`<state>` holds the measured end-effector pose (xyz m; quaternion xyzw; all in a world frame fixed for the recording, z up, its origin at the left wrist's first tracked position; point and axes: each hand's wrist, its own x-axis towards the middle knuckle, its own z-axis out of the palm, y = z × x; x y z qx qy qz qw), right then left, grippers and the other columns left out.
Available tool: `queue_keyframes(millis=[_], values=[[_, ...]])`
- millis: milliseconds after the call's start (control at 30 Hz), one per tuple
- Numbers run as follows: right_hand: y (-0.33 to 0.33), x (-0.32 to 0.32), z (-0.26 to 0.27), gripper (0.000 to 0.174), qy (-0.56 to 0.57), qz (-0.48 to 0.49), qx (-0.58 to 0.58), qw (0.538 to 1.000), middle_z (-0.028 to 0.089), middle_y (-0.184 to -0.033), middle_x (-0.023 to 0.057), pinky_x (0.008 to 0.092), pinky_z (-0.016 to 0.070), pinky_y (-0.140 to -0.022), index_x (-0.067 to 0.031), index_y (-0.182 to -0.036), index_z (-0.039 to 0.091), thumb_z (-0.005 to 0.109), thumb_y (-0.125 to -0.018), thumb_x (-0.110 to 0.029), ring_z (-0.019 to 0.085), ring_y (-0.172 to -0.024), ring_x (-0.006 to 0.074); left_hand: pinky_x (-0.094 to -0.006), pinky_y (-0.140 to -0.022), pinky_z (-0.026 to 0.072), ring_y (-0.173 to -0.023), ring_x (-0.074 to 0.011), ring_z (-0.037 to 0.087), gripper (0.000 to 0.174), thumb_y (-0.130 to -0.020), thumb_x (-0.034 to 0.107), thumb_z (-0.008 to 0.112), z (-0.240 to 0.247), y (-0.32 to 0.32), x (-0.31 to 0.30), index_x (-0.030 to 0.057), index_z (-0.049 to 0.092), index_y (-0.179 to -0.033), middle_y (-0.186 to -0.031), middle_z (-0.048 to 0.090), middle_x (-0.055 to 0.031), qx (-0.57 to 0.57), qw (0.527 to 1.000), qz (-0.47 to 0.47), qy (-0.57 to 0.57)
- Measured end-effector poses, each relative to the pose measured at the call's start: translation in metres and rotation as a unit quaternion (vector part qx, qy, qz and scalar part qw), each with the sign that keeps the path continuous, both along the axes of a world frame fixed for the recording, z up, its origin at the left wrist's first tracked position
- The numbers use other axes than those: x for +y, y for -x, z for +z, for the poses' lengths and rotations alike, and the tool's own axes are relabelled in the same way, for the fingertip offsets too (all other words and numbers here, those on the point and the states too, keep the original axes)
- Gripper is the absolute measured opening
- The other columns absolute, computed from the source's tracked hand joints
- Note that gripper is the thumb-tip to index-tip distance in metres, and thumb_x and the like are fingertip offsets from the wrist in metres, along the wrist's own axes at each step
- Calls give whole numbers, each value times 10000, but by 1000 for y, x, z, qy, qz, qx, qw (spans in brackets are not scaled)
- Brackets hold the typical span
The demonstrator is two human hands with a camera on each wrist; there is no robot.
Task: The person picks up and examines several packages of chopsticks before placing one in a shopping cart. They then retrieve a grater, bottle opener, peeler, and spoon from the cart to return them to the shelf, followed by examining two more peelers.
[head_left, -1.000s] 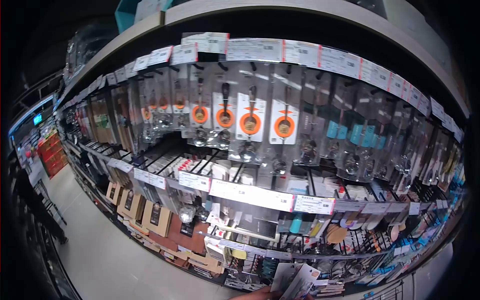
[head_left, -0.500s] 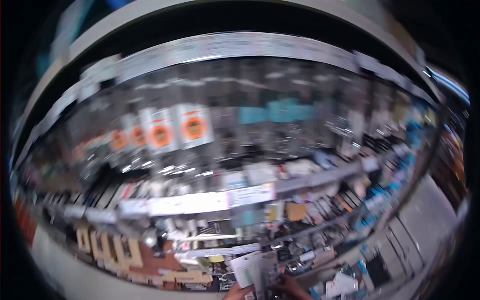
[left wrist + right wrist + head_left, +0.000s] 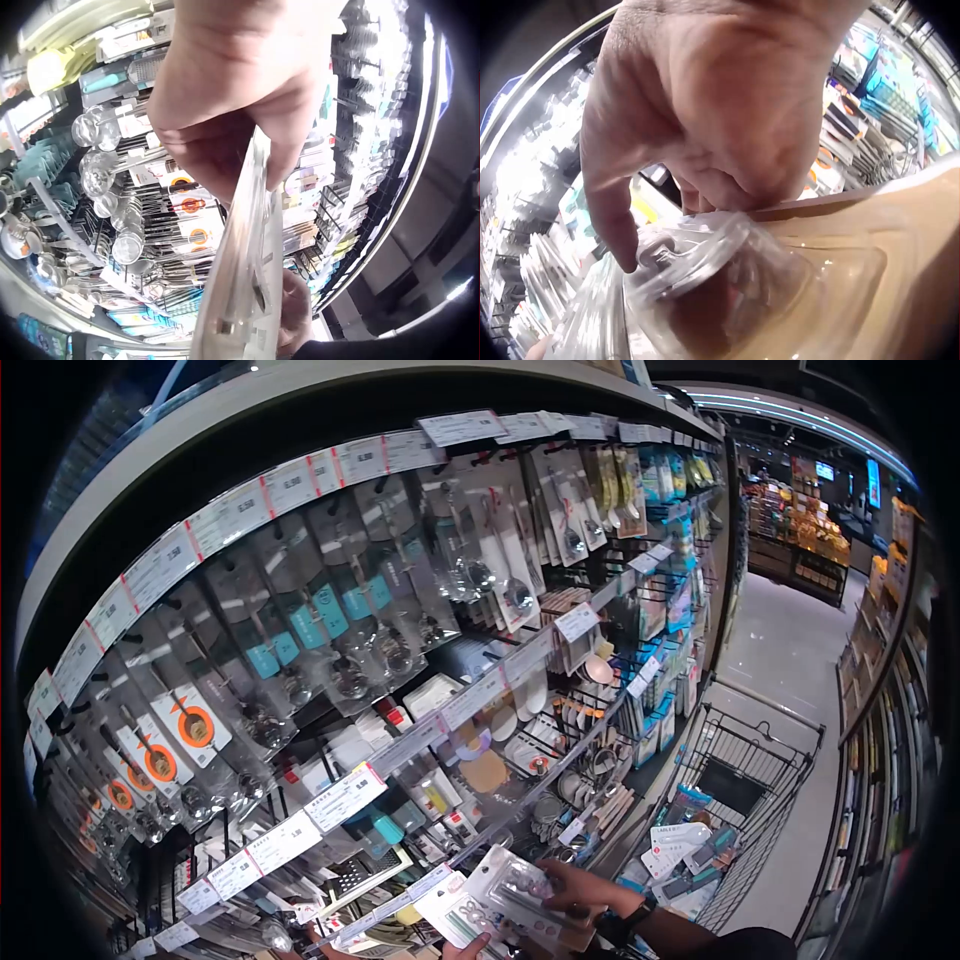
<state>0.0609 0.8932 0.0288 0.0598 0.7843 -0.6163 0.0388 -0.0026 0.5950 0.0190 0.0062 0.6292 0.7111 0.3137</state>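
Note:
In the head view, two carded blister packs are held low in front of the shelving. The front one, a clear blister pack (image 3: 512,888), has a rounded plastic bubble; behind it is a white printed card pack (image 3: 452,912). My left hand (image 3: 468,948) grips the packs at their lower edge, its thumb on the front. From the right, my right hand (image 3: 572,887) pinches the blister pack near its upper edge. The left wrist view shows the left hand (image 3: 232,90) with the packs edge-on between thumb and fingers. In the right wrist view, fingertips (image 3: 622,244) meet the clear bubble (image 3: 727,277).
Shelving with hanging packaged utensils (image 3: 320,615) fills the left and middle, edged by price-label rails (image 3: 310,825). A wire shopping cart (image 3: 765,740) stands at right in the aisle, with several packages (image 3: 680,850) inside. More shelves (image 3: 870,780) line the far right.
The head view has swung right, bringing the cart and aisle into view. The packs have come up further into view, and the right hand now shows on the front pack.

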Motion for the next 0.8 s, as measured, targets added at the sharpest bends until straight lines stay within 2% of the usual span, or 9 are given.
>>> queue_keyframes(millis=[67, 200, 267, 300, 333, 400, 500, 567, 800], values=[[0, 18, 15, 867, 23, 22, 14, 999, 488, -1377, 149, 348, 371, -1062, -48, -1459, 336, 809, -762, -255, 467, -1262, 243, -345, -900, 451, -1000, -216, 603, 408, -882, 128, 675, -9, 1, -1, -58, 569, -1229, -1108, 656, -102, -29, 999, 11, -13], [-6, 11, 12, 867, 74, -3, -4, 997, 492, -1369, 146, 356, 385, -1050, -44, -1452, 349, 805, -772, -328, 465, -1268, 237, -336, -760, 499, -902, -205, 604, 406, -914, 217, 667, -24, 10, 7, -14, 566, -1232, -1073, 635, -91, -43, 999, -16, -26], [1, -9, -20, 845, -37, 0, 50, 998, 494, -1360, 155, 365, 400, -1032, -53, -1465, 317, 726, -835, -440, 476, -1256, 242, -324, -693, 500, -873, -196, 599, 475, -934, 325, 656, -29, 11, 17, -3, 545, -1259, -1083, 619, -92, -95, 994, 24, -49], [2, -23, -7, 826, -18, 28, 23, 999, 488, -1360, 169, 366, 402, -1030, -53, -1472, 295, 666, -869, -479, 484, -1248, 253, -326, -693, 503, -859, -202, 595, 562, -953, 437, 605, -26, 11, 22, -6, 515, -1287, -1079, 611, -90, -109, 993, 33, -35], [1, -35, 5, 812, 1, 57, -2, 998, 483, -1361, 184, 367, 403, -1029, -52, -1478, 273, 606, -902, -518, 491, -1240, 265, -326, -693, 503, -859, -202, 595, 562, -953, 437, 605, -34, 14, 24, -6, 515, -1287, -1079, 611, -90, -107, 993, 23, -32], [1, -54, -34, 832, 35, 80, -60, 994, 461, -1380, 224, 375, 399, -1038, -23, -1481, 234, 540, -925, -561, 491, -1249, 302, -327, -712, 509, -862, -202, 599, 568, -976, 461, 554, -60, 18, 22, -4, 507, -1299, -1081, 619, -96, -60, 997, 39, 13], [8, -71, -92, 872, 14, 59, -12, 998, 442, -1390, 273, 386, 408, -1031, 40, -1466, 210, 549, -925, -555, 461, -1292, 335, -321, -745, 507, -901, -201, 621, 531, -1003, 419, 513, -46, 15, 22, -31, 514, -1285, -1093, 643, -112, -92, 994, 23, -53], [8, -67, -84, 875, -4, 54, -32, 998, 447, -1382, 274, 385, 410, -1027, 42, -1465, 211, 555, -923, -553, 469, -1280, 332, -320, -751, 508, -916, -198, 629, 498, -1005, 378, 527, -36, 16, 27, -40, 520, -1275, -1094, 652, -117, -142, 985, 18, -92], [4, -56, -53, 843, 61, 60, -49, 995, 512, -1309, 232, 382, 429, -987, -22, -1453, 275, 622, -888, -542, 526, -1186, 294, -331, -769, 524, -936, -208, 641, 468, -983, 308, 578, -21, 15, 41, -55, 515, -1271, -1098, 655, -125, -49, 995, -91, -8]])
